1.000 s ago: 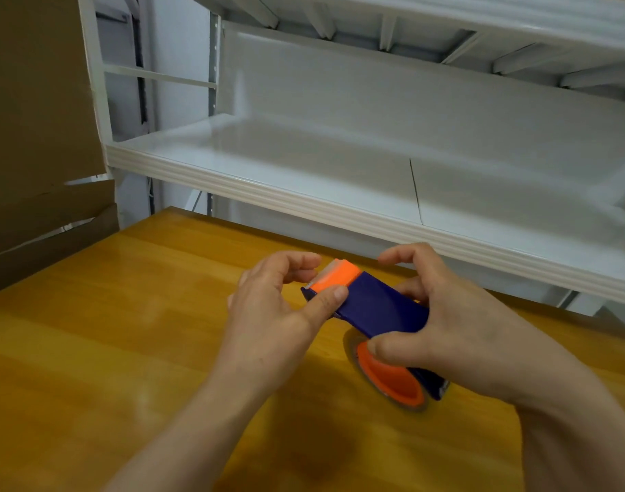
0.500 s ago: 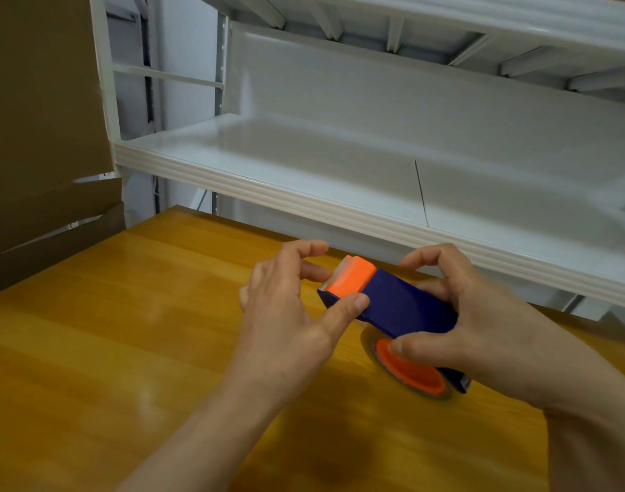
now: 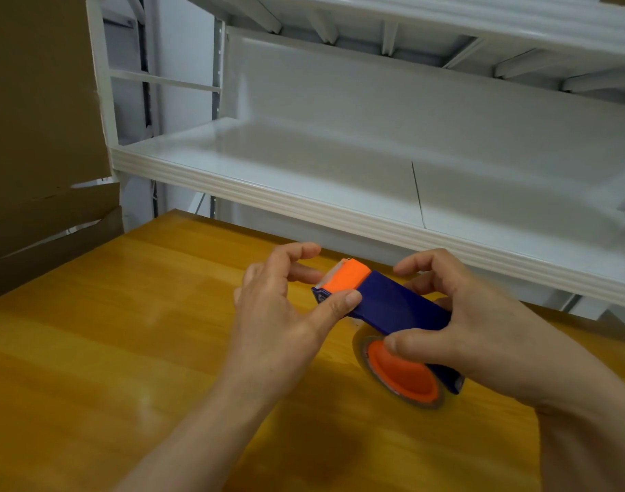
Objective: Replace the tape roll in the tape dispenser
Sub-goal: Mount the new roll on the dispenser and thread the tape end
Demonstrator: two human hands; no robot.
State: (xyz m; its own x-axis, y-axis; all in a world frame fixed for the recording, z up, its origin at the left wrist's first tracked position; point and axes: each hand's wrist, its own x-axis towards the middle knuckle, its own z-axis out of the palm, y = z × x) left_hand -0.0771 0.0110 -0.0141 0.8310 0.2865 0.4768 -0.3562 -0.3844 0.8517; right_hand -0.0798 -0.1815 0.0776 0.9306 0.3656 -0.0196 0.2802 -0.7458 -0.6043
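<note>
The blue tape dispenser (image 3: 398, 307) is held by the right hand (image 3: 481, 332) above the desk (image 3: 91, 349), near its far edge. Its orange tip (image 3: 345, 278) is pinched by the left hand (image 3: 279, 307).

Glossy wooden table (image 3: 108, 332), plastic tape dispenser (image 3: 392, 307) (smooth), cardboard (image 3: 37, 118)

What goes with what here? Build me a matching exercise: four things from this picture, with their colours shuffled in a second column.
Things:
1. dispenser body
2. dispenser hub
3. table
4. shelf

Colours:
A. white
B. yellow-brown wood
C. dark blue
D. orange

Pairs: 1-C, 2-D, 3-B, 4-A
</note>
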